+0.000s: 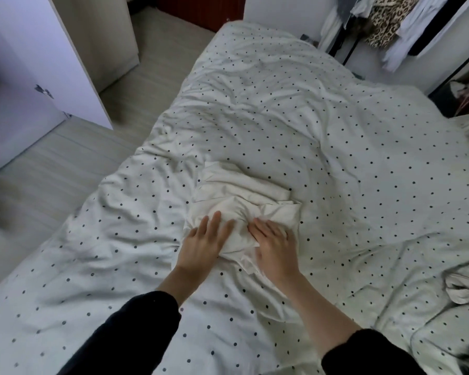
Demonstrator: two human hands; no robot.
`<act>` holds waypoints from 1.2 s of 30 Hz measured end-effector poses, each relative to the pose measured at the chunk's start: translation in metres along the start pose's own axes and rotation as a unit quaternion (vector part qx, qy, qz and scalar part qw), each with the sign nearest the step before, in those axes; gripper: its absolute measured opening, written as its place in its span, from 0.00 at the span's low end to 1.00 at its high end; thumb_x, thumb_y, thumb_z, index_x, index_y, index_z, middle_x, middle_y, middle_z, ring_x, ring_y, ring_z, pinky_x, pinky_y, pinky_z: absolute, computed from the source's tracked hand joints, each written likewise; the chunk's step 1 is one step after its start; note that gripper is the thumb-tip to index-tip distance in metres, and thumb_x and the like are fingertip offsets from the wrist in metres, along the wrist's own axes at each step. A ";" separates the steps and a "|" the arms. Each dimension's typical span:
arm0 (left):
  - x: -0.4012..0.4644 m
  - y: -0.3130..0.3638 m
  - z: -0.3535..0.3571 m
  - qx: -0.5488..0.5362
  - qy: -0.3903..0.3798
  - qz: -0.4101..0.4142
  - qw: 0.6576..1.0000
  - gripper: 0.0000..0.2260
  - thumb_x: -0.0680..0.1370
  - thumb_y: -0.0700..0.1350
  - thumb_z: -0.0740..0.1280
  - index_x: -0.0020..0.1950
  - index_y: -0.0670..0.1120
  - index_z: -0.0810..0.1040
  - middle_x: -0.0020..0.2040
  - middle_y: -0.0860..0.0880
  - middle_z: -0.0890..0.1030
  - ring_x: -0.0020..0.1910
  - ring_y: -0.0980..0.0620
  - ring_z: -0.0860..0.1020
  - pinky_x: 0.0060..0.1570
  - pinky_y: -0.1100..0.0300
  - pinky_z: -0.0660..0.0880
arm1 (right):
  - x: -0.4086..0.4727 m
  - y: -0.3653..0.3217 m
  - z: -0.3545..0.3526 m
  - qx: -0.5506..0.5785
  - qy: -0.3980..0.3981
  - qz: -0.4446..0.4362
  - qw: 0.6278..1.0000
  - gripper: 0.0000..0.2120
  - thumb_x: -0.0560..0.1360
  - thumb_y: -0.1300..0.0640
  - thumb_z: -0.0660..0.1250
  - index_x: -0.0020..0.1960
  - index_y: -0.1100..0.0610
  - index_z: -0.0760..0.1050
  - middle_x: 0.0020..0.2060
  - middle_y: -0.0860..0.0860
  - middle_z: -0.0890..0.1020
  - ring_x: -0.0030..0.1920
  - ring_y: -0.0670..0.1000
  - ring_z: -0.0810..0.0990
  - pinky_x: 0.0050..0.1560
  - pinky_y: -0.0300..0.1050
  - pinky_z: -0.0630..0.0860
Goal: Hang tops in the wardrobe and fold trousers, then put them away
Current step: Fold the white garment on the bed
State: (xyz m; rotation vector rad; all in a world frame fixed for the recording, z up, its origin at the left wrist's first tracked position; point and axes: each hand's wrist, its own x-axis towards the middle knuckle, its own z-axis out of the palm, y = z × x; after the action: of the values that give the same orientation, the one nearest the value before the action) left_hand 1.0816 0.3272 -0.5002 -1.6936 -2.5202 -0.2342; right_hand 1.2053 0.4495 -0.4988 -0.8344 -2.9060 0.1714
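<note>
Both hands flat on a cream garment (241, 212), prob. the trousers, part-folded and lying near the bed's (336, 158) near edge, roughly mid-width, on the polka-dot duvet. Left hand (205, 243) rests w/ fingers straight and spread on the bundle's near-left corner; right hand (275, 243) lies palm-down on its near-right corner, fingers extended. Neither hand curls round or pinches cloth: both are pressing, not gripping.

Step in hand looks like smoothing or flattening a fold. To do it well: sweep palms outward from the bunched centre toward the far end, squaring edges before the next fold, since the middle is visibly puckered btwn the hands & the soft duvet gives little backing.

Hard to tell: cream cloth vs. pale cover blurs the garment's outline, so waistband, legs & no. of folds can't be made out. A second crumpled pale item (463, 289) sits at the bed's right edge, type unclear. Hanging clothes (385, 20), incl. a leopard print, are cut off at the frame's top right; a white wardrobe door (25, 63) stands left, its interior out of view.
</note>
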 end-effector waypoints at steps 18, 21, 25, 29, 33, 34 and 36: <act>-0.185 -0.134 -0.221 -0.060 0.083 -0.268 0.958 0.38 0.58 0.25 0.70 0.68 0.43 0.73 0.67 0.39 0.74 0.60 0.38 0.77 0.46 0.48 0.80 | 0.009 -0.270 -0.162 -0.001 0.110 -0.247 0.963 0.27 0.54 0.60 0.77 0.53 0.50 0.82 0.51 0.46 0.83 0.48 0.51 0.82 0.43 0.52 0.79; -0.217 -0.208 -0.236 -0.068 0.075 -0.304 0.947 0.37 0.66 0.28 0.65 0.73 0.46 0.66 0.73 0.42 0.66 0.67 0.40 0.71 0.53 0.48 0.78 | 0.034 -0.353 -0.163 -0.009 0.114 -0.287 0.951 0.27 0.51 0.57 0.80 0.51 0.49 0.83 0.47 0.45 0.84 0.44 0.50 0.83 0.40 0.48 0.80; -0.257 -0.329 -0.259 -0.046 0.069 -0.293 0.953 0.33 0.73 0.32 0.60 0.76 0.50 0.59 0.76 0.46 0.59 0.73 0.43 0.63 0.62 0.52 0.71 | 0.066 -0.473 -0.153 0.000 0.104 -0.288 0.952 0.26 0.50 0.53 0.80 0.49 0.49 0.84 0.43 0.45 0.84 0.39 0.50 0.83 0.35 0.46 0.80; -0.280 -0.433 -0.288 -0.030 0.066 -0.289 0.955 0.33 0.73 0.31 0.59 0.76 0.51 0.60 0.76 0.46 0.60 0.72 0.43 0.64 0.59 0.52 0.73 | 0.107 -0.573 -0.148 0.031 0.095 -0.291 0.952 0.19 0.59 0.50 0.65 0.47 0.50 0.84 0.40 0.47 0.84 0.37 0.51 0.83 0.33 0.47 0.80; -0.280 -0.520 -0.302 -0.016 0.088 -0.303 0.949 0.32 0.76 0.33 0.57 0.77 0.54 0.53 0.77 0.48 0.55 0.75 0.46 0.59 0.62 0.54 0.70 | 0.163 -0.645 -0.150 0.028 0.081 -0.303 0.949 0.23 0.56 0.51 0.66 0.50 0.52 0.83 0.43 0.49 0.84 0.39 0.53 0.84 0.34 0.50 0.80; -0.273 -0.537 -0.303 -0.017 0.093 -0.300 0.949 0.32 0.76 0.33 0.58 0.77 0.53 0.54 0.77 0.48 0.56 0.74 0.45 0.60 0.62 0.54 0.71 | 0.179 -0.655 -0.149 0.026 0.081 -0.302 0.949 0.23 0.58 0.50 0.62 0.50 0.52 0.83 0.43 0.49 0.85 0.39 0.53 0.84 0.34 0.51 0.80; -0.254 -0.565 -0.307 -0.013 0.089 -0.289 0.953 0.32 0.76 0.34 0.59 0.77 0.53 0.54 0.77 0.47 0.56 0.74 0.45 0.61 0.63 0.53 0.70 | 0.208 -0.669 -0.150 0.020 0.094 -0.297 0.950 0.25 0.61 0.49 0.53 0.49 0.51 0.83 0.42 0.49 0.85 0.38 0.52 0.84 0.32 0.50 0.79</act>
State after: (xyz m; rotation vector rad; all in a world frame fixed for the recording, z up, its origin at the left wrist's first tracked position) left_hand 0.6526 -0.1695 -0.2816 -0.8442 -2.8049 -0.4384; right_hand 0.7030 0.0084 -0.2417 0.0542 -2.8053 0.0865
